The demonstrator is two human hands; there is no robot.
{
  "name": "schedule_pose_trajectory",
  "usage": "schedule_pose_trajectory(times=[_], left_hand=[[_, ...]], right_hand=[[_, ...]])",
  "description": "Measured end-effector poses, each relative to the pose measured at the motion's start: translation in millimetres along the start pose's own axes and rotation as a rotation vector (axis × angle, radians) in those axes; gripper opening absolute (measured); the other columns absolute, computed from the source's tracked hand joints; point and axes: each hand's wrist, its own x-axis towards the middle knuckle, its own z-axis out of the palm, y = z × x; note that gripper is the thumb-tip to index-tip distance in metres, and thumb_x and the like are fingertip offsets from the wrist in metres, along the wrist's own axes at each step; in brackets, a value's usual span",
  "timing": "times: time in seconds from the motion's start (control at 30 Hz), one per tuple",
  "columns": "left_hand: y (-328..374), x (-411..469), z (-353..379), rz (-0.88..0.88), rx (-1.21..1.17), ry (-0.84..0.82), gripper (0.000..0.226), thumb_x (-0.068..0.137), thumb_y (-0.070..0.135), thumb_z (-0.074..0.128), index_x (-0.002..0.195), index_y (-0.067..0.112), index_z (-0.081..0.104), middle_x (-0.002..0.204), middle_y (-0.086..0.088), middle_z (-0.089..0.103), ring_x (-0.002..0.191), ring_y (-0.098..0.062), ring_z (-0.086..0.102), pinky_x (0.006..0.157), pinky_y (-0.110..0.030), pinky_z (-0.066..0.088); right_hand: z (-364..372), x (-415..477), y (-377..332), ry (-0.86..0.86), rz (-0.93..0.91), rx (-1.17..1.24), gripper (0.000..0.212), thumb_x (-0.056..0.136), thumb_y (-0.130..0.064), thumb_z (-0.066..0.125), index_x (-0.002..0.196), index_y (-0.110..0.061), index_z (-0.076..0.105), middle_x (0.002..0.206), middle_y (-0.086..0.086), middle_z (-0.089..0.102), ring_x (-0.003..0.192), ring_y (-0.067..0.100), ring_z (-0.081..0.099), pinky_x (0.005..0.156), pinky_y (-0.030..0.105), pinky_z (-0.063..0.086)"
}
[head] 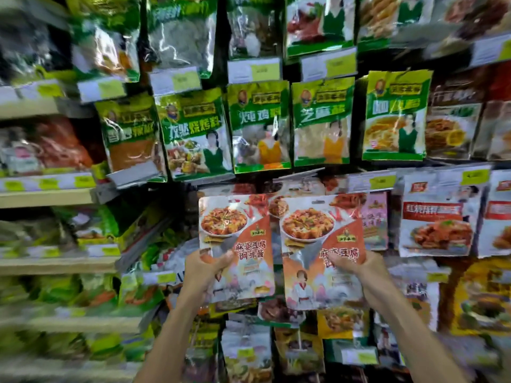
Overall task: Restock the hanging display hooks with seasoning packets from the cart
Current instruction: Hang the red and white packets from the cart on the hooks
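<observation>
Two matching orange-and-white seasoning packets with a tofu dish printed on them are held up side by side before the display. My left hand [206, 268] grips the left packet [243, 236] at its lower left edge, thumb on the front. My right hand [359, 269] grips the right packet [318, 244] at its lower right side, thumb across the front. Both packets are upright, their punched hang holes near the top. Behind them hang more red packets [307, 186] of the same row. The hooks themselves are hidden by packets.
A row of green seasoning packets [260, 128] hangs just above, with yellow price tags [264, 70] over them. White-and-red packets [439, 217] hang to the right. Wooden shelves [47, 197] with bagged goods stand on the left. More packets hang below my hands.
</observation>
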Motion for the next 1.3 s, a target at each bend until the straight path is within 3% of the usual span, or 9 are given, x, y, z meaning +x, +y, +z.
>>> schedule_pose_trajectory(times=[0.2, 0.37, 0.5, 0.67, 0.9, 0.97, 1.07, 1.2, 1.3], left_hand=[[-7.2, 54.0, -27.2, 0.052, -0.052, -0.063, 0.031, 0.079, 0.017, 0.076, 0.068, 0.0, 0.053, 0.059, -0.014, 0.048, 0.047, -0.02, 0.042, 0.053, -0.031, 0.036], [-16.3, 83.0, -23.4, 0.014, -0.158, -0.085, 0.04, 0.077, 0.008, 0.076, 0.051, 0.011, 0.047, 0.038, 0.008, 0.049, 0.033, -0.002, 0.044, 0.04, -0.016, 0.036], [-26.4, 96.6, -18.5, 0.02, -0.172, -0.106, 0.047, 0.074, 0.013, 0.081, 0.047, 0.021, 0.043, 0.041, 0.009, 0.047, 0.038, -0.004, 0.044, 0.043, -0.016, 0.035], [-39.6, 101.5, -16.0, -0.048, -0.198, -0.131, 0.028, 0.069, 0.023, 0.085, 0.075, 0.009, 0.061, 0.071, -0.014, 0.059, 0.067, -0.024, 0.059, 0.062, -0.036, 0.046], [-43.1, 106.8, -15.0, -0.116, -0.149, -0.127, 0.048, 0.066, 0.026, 0.086, 0.055, 0.02, 0.04, 0.047, 0.005, 0.04, 0.045, -0.013, 0.04, 0.042, -0.025, 0.032], [-37.1, 107.3, -14.9, -0.126, -0.145, -0.132, 0.043, 0.065, 0.025, 0.087, 0.057, 0.015, 0.046, 0.052, -0.005, 0.045, 0.049, -0.022, 0.045, 0.045, -0.031, 0.037], [-30.7, 106.7, -13.7, -0.156, -0.167, -0.166, 0.039, 0.067, 0.021, 0.086, 0.081, -0.008, 0.064, 0.078, -0.03, 0.064, 0.072, -0.042, 0.065, 0.069, -0.049, 0.055], [-28.1, 108.5, -6.3, -0.187, -0.139, -0.148, 0.043, 0.069, 0.02, 0.084, 0.055, 0.015, 0.044, 0.043, 0.004, 0.046, 0.048, -0.016, 0.049, 0.05, -0.027, 0.041], [-28.3, 112.3, -1.7, -0.197, -0.091, -0.129, 0.041, 0.076, 0.021, 0.079, 0.058, 0.014, 0.043, 0.054, -0.001, 0.045, 0.057, -0.02, 0.05, 0.059, -0.031, 0.042]], right_hand=[[65.3, 10.2, 4.6, -0.008, -0.009, 0.027, 0.037, 0.062, -0.028, 0.08, 0.093, -0.009, 0.072, 0.086, 0.003, 0.076, 0.081, 0.019, 0.073, 0.069, 0.028, 0.057], [95.7, 14.3, 6.8, -0.014, -0.005, 0.045, 0.026, 0.073, -0.017, 0.077, 0.096, -0.007, 0.07, 0.089, 0.006, 0.076, 0.082, 0.021, 0.073, 0.072, 0.031, 0.058], [111.2, 18.1, 11.7, -0.003, 0.004, 0.054, 0.031, 0.071, -0.015, 0.078, 0.099, -0.004, 0.068, 0.089, 0.007, 0.076, 0.085, 0.024, 0.072, 0.067, 0.028, 0.059], [121.7, 22.5, 21.0, 0.015, 0.033, 0.08, 0.049, 0.062, -0.024, 0.082, 0.104, -0.003, 0.067, 0.098, 0.012, 0.075, 0.091, 0.028, 0.071, 0.08, 0.039, 0.056], [128.6, 25.5, 29.2, 0.027, 0.026, 0.087, 0.048, 0.056, -0.03, 0.085, 0.097, -0.01, 0.07, 0.095, 0.008, 0.076, 0.089, 0.025, 0.072, 0.079, 0.039, 0.055], [130.1, 25.6, 28.8, 0.019, 0.026, 0.084, 0.051, 0.055, -0.031, 0.085, 0.098, -0.01, 0.069, 0.095, 0.006, 0.076, 0.089, 0.024, 0.072, 0.075, 0.036, 0.055], [130.5, 25.7, 28.9, 0.024, 0.029, 0.087, 0.052, 0.054, -0.031, 0.085, 0.098, -0.01, 0.068, 0.093, 0.006, 0.076, 0.087, 0.022, 0.073, 0.074, 0.034, 0.055], [126.7, 25.5, 31.8, 0.023, 0.041, 0.109, 0.047, 0.056, -0.028, 0.086, 0.097, -0.012, 0.069, 0.094, 0.007, 0.076, 0.089, 0.025, 0.072, 0.073, 0.036, 0.057], [124.5, 26.6, 32.6, 0.019, 0.058, 0.107, 0.046, 0.057, -0.028, 0.086, 0.097, -0.012, 0.069, 0.097, 0.009, 0.075, 0.091, 0.028, 0.072, 0.081, 0.043, 0.056]])
